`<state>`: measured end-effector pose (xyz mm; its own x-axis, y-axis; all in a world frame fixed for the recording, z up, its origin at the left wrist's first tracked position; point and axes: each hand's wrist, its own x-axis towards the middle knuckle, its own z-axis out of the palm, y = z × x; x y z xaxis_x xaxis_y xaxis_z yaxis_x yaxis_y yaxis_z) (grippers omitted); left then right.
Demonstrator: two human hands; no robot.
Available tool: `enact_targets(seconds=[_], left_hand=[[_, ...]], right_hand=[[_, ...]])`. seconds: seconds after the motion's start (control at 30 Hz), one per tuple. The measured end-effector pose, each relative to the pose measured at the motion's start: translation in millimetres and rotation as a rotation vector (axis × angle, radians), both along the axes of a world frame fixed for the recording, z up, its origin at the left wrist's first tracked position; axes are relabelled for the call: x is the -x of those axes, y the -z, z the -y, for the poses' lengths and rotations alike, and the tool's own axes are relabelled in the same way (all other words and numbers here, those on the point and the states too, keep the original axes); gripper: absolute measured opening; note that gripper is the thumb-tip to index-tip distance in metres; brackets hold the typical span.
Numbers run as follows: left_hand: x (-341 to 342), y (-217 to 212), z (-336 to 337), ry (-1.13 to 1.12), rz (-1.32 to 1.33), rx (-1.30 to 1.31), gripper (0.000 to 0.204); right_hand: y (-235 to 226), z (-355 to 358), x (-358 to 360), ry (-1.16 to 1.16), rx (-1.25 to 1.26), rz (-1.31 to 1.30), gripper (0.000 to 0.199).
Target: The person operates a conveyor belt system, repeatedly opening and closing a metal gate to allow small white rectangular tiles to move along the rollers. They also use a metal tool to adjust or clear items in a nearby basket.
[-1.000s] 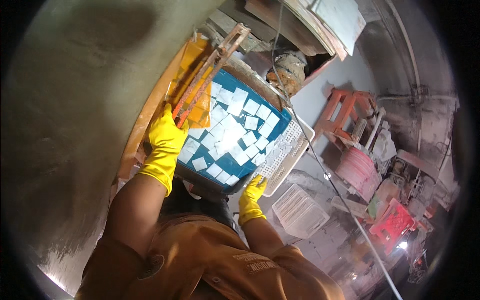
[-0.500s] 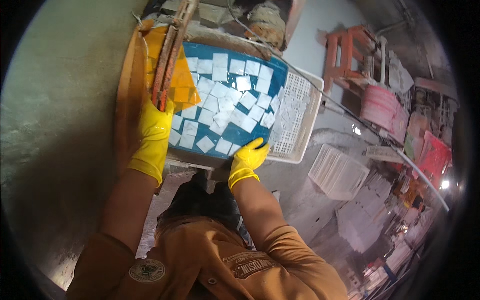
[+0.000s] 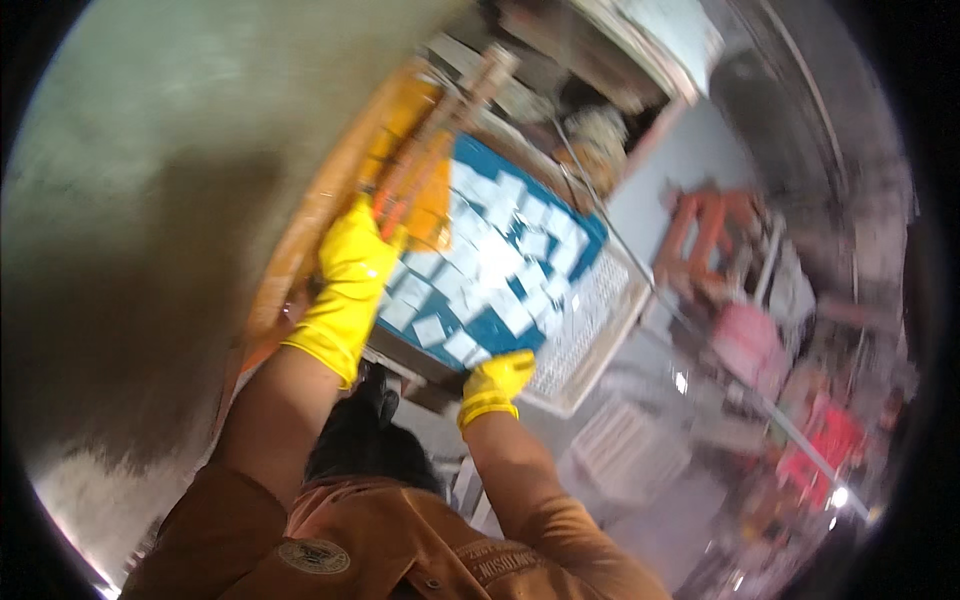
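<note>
Tray (image 3: 500,330): blue, covered with pale squares, tilted ahead of me against an orange frame (image 3: 330,210).
Left hand (image 3: 350,280): my yellow glove is closed over the tray's left edge.
Right hand (image 3: 497,385): gloved fingers curl onto its lower edge.
White crate (image 3: 590,340): just right of the tray.

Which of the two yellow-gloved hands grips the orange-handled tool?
The left hand: its glove closes around the orange handles at the blue tray's left edge. The right hand only holds the tray's near edge.
</note>
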<state>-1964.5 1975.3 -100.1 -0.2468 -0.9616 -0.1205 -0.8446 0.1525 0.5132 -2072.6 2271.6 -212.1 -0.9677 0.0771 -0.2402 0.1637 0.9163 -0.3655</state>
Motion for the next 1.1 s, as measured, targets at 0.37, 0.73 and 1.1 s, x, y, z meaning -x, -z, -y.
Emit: enact_targets(seconds=[0.37,0.73,1.1], left_hand=[[-92.6,-47.1,-136.4,0.364,-0.123,0.436,0.073],[-459.4,31.2,-485.7,-0.975,0.230,-0.751,0.059],[-550.8,85.4,-858.1,-1.669,0.127,-1.105,0.074]], right_hand=[[-49.9,9.7,-21.9,-1.045,-1.225,0.371,0.072],[-40.2,-15.4,27.1,-1.678,-1.437,-0.011,0.049],[-34.9,-111.9,-98.6,-1.818,-0.458,0.313,0.048]])
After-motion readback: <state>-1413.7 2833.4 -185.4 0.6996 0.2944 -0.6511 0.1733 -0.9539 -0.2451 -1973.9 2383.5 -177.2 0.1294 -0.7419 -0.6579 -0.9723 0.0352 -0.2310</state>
